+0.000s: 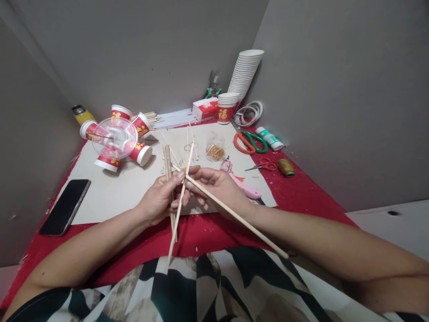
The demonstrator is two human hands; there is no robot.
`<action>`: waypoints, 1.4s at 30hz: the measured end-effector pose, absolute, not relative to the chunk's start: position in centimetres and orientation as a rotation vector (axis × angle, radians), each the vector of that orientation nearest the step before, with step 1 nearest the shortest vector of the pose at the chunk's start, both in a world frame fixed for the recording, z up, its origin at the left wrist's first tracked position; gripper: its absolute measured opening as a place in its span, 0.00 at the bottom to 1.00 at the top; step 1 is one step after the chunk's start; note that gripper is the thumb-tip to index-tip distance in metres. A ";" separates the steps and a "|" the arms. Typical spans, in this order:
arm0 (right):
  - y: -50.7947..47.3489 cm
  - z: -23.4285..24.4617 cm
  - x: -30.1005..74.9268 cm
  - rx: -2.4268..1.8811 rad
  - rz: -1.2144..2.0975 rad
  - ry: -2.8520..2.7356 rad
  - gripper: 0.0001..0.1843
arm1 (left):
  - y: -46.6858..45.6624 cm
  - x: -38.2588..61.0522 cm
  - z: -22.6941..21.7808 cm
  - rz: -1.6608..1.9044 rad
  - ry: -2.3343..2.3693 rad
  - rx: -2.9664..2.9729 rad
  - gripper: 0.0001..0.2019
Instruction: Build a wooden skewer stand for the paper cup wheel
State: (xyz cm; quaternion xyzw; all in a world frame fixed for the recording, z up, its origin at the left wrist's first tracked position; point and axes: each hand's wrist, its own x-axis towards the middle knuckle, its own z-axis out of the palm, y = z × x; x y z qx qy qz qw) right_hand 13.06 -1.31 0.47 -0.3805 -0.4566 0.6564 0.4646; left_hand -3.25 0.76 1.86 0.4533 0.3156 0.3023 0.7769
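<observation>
Several thin wooden sticks (234,212) cross one another between my two hands, over the near edge of the pale sheet. My left hand (162,197) pinches them at the crossing, thumb on top. From the right, my right hand (217,188) closes its fingertips around the same crossing. One long stick runs toward my right forearm and another points down at my lap. A bundle of thicker sticks (168,167) passes upright by my left fingers; whether I grip it cannot be made out. Beyond my hands lies a clear bag of rubber bands (215,152).
Red paper cups joined round a clear plastic disc (115,137) stand at left, above a phone (65,207). On the right lie orange-and-green scissors (250,142), small red scissors (266,164), a thread spool (286,167) and a glue tube (270,138). Stacked cups (246,71) lean at the back.
</observation>
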 end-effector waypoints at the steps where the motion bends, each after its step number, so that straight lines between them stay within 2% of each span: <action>1: -1.3 0.4 13.0 -0.910 1.610 -1.121 0.19 | 0.7 -3.2 1.8 0.653 0.684 0.976 0.26; 11: -1.8 1.4 13.2 -0.864 1.545 -1.225 0.15 | 0.4 -3.0 1.8 0.638 0.689 0.970 0.25; 17: -1.2 1.3 14.0 -1.123 1.396 -1.192 0.12 | 0.4 -3.2 1.8 0.689 0.721 0.961 0.25; 20: -1.0 1.4 14.7 -1.137 1.428 -1.178 0.16 | 0.8 -3.3 1.7 0.704 0.732 0.972 0.26; 24: -1.2 1.9 14.9 -1.049 1.637 -1.326 0.22 | 1.3 -3.3 1.4 0.735 0.761 0.997 0.26; 28: -1.5 1.8 14.4 -1.006 1.759 -1.351 0.21 | 1.6 -3.4 1.6 0.727 0.774 1.024 0.24; 33: -1.4 1.6 14.3 -1.052 1.581 -1.113 0.16 | 1.8 -3.6 2.3 0.707 0.791 1.022 0.23; 36: -1.0 1.9 14.3 -1.029 1.454 -1.031 0.19 | 1.7 -3.5 2.3 0.673 0.842 1.023 0.21; 38: -0.6 2.0 14.1 -1.030 1.455 -1.020 0.22 | 1.6 -3.5 2.2 0.653 0.879 1.054 0.19; 42: 0.0 1.7 13.7 -1.053 1.543 -1.084 0.20 | 1.4 -3.5 1.8 0.630 0.902 1.174 0.19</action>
